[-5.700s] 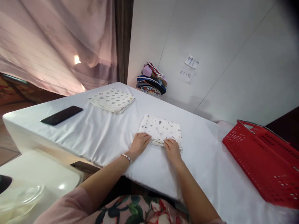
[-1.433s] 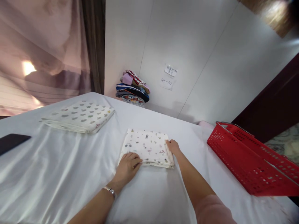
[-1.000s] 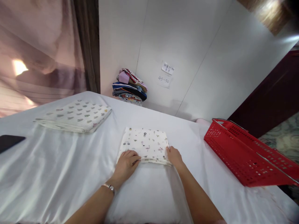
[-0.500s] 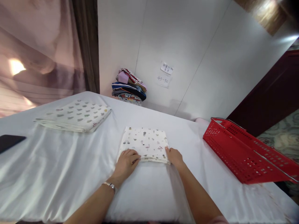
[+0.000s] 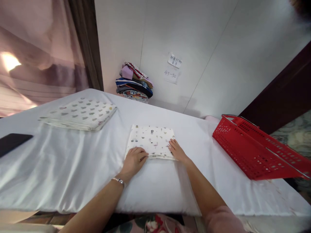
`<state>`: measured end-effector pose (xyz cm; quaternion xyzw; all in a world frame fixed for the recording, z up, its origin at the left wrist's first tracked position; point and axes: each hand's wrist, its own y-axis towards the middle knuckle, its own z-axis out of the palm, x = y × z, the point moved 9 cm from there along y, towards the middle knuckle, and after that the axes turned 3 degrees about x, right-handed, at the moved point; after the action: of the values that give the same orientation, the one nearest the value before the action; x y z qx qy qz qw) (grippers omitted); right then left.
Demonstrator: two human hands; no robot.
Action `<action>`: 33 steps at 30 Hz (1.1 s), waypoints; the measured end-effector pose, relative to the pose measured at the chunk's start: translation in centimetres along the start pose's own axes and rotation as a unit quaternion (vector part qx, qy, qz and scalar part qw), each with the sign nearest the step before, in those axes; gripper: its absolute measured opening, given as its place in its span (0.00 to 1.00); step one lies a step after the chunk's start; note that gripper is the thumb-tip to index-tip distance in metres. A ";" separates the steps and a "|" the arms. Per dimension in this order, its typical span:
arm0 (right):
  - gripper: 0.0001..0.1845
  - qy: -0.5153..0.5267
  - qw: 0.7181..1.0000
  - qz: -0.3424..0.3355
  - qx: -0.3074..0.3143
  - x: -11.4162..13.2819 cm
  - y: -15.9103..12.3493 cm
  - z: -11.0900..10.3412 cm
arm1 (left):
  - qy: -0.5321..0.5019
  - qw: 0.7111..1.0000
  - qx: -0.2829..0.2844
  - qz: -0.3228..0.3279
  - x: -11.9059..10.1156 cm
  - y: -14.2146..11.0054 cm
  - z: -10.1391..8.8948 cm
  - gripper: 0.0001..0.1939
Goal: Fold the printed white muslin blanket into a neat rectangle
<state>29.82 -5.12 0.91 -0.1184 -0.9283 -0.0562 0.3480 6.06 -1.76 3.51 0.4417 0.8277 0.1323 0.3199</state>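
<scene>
A folded white cloth (image 5: 155,139) with small printed motifs lies flat on the white-covered table in front of me. At its near left corner, my left hand (image 5: 134,160) is closed on the near edge, with fingers on top and the thumb along the folded layers. My right hand (image 5: 178,151) rests on the right side of the cloth, fingers stretched out flat over its surface. Further left lies a second folded cloth (image 5: 82,113), white with rows of grey leaf-like or cloud-like shapes; neither hand touches it.
On the right stands a red perforated basket (image 5: 243,152) with metal handles. A dark phone-like slab (image 5: 14,142) lies at the table's left edge. Behind the table (image 5: 80,181), a stack of folded clothes (image 5: 134,82) sits against the wall, near paper labels (image 5: 171,74).
My right hand has shifted from gripping the cloth's right edge to lying flat on top of it. My left hand stays at the near left corner. The camera view has tilted slightly downward.
</scene>
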 end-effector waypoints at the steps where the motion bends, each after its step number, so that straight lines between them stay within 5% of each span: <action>1: 0.26 0.015 1.000 0.011 -0.011 -0.8 0.0 -0.3 | 0.001 1.000 0.001 -0.001 0.0 0.0 0.0 0.08; 8: 0.19 0.109 0.978 0.022 -0.175 -4.0 -4.1 -4.8 | 0.009 1.000 0.004 -0.003 0.1 0.2 0.1 0.08; 14: 0.13 -0.039 0.981 -0.134 -0.131 -0.9 -7.0 -3.9 | 0.012 1.000 0.009 -0.012 0.1 0.2 0.1 0.08; 22: 0.14 -0.192 0.970 -0.150 -0.012 1.1 -5.9 -2.9 | 0.027 0.999 0.019 -0.016 0.1 0.2 0.2 0.09; 33: 0.12 -0.229 0.951 -0.202 -0.042 2.0 -7.4 -3.0 | 0.029 0.999 0.018 -0.013 0.0 0.2 0.2 0.08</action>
<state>28.37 -12.47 4.31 0.0478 -0.9844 -0.1354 0.1019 6.35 -1.66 3.45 0.4324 0.8445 0.1260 0.2899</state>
